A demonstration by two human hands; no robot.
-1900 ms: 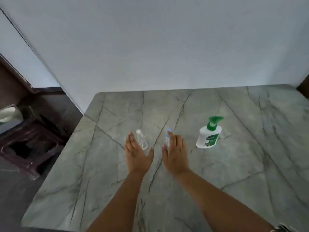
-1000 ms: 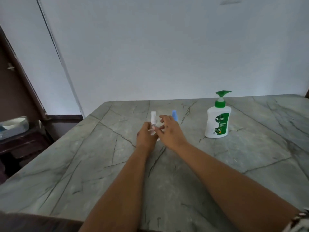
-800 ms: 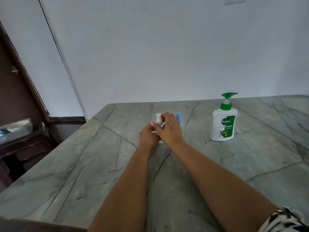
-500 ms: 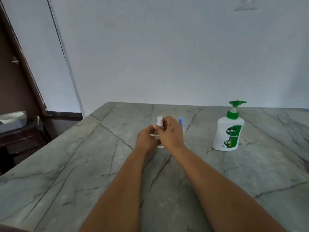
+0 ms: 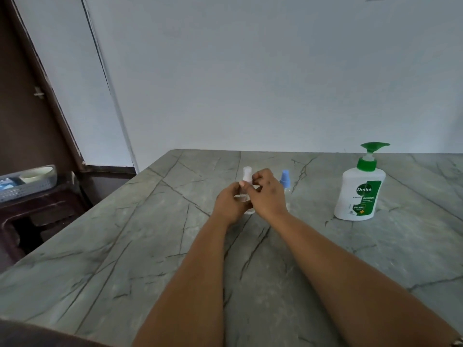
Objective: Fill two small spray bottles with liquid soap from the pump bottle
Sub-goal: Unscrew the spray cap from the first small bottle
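Note:
A small clear spray bottle with a white cap stands upright on the grey marble table. My left hand is wrapped around its body, and my right hand pinches it near the cap. Most of this bottle is hidden behind my fingers. A second small spray bottle with a blue cap stands just behind my right hand, untouched. The white pump bottle with a green pump and Dettol label stands further right, apart from both hands.
The wall runs along the table's far edge. To the left, past the table's edge, a dark wooden stand carries a grey basket with a bowl in it. A brown door frame stands at far left.
Both hands went from lying flat on the table to gripping the white-capped bottle. The view dropped lower and shifted left. Over the last half second the hands barely moved.

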